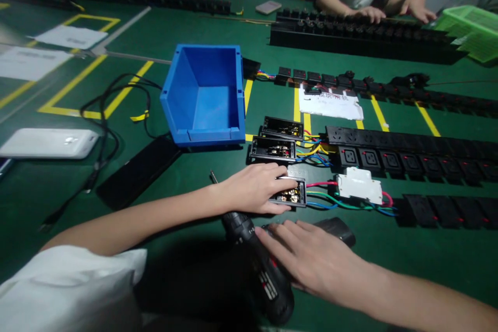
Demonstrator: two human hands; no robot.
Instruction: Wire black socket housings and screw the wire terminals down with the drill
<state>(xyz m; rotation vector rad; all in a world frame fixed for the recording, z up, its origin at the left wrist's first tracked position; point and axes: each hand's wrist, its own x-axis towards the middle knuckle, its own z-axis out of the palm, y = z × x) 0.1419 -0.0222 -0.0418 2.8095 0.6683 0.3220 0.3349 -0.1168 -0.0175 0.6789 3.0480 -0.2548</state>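
Observation:
My left hand is closed over a small open black wiring box, fingers across its top and far side. Brass terminals show inside it. Red, green and blue wires run from the box past a white circuit breaker to a black socket strip. Just nearer to me, my right hand wraps the handle of a black cordless screwdriver, which lies on its side with its bit pointing away to the left. Part of the handle is hidden under the hand. Two similar open boxes lie just beyond.
A blue bin stands left of the boxes. Black socket strips extend to the right. A black phone-like slab, a cable and a white device lie left. Across the green table another person's hands rest on black strips.

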